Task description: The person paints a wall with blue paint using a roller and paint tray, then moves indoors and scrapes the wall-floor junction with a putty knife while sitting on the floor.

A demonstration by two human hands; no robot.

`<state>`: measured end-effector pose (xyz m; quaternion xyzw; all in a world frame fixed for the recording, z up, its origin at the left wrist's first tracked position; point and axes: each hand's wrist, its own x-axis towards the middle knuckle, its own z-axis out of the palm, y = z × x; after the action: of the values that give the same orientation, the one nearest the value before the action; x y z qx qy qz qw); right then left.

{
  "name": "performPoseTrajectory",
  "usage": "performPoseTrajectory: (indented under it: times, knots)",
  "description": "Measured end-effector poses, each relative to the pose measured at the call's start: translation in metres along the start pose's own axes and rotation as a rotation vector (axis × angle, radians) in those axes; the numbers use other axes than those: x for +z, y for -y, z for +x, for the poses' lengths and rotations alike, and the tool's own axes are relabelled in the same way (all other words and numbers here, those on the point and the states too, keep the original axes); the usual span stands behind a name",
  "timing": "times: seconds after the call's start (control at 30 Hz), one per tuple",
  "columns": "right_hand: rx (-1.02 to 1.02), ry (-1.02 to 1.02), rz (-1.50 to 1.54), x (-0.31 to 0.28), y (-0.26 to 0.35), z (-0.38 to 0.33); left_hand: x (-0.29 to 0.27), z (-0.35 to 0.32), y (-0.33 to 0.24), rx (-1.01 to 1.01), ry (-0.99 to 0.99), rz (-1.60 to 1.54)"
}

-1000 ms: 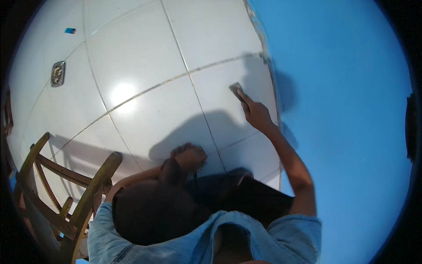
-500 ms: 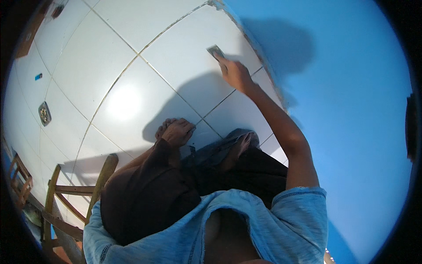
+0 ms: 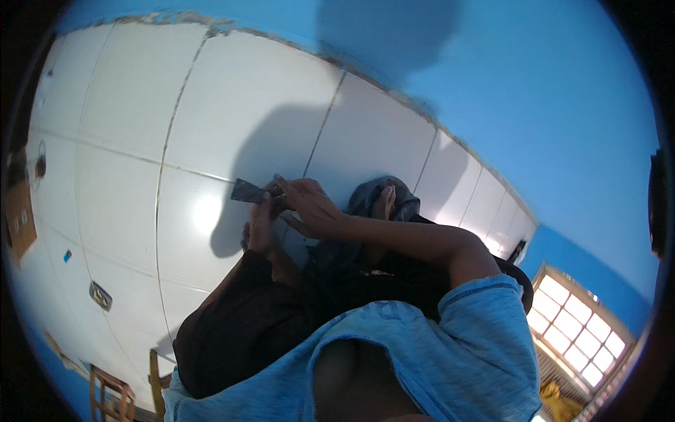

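Observation:
A small scraper with a flat, flared grey blade [image 3: 246, 190] is held just above the tiled floor, its blade pointing left. My right hand [image 3: 313, 207] reaches across from the right and closes on the scraper's narrow end, some fingers raised. Below it, my left hand [image 3: 260, 224] comes up beside my left knee, its fingertips closed at the base of the blade. Most of the scraper's handle is hidden by my fingers. My bare foot [image 3: 385, 204] rests near a dark bunched cloth [image 3: 362, 195].
A blue wall [image 3: 492, 119] meets the white tiles [image 3: 260, 77] along a rough, chipped edge. At left lie an ashtray-like dish [image 3: 100, 296], a small blue item [image 3: 67, 256] and a brown box [image 3: 21, 218]. A wooden chair [image 3: 110, 394] stands lower left; a window [image 3: 576, 323] shows at right.
My right hand has drawn the scraper back from near the wall toward my left hand, and both now meet at it. My view has turned, bringing the window in at right.

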<state>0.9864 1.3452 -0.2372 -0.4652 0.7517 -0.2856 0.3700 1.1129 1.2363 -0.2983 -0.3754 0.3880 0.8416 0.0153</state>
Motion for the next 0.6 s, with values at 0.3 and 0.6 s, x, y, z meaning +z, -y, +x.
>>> performPoseTrajectory:
  times: [0.3,0.6]
  knots:
    - [0.321,0.296,-0.519,-0.007,-0.036,-0.152,-0.031,0.046,-0.075,0.124,0.063,0.279]
    - [0.604,0.656,-0.315,-0.157,-0.129,-0.237,-0.025,0.068,-0.125,0.368,0.124,0.526]
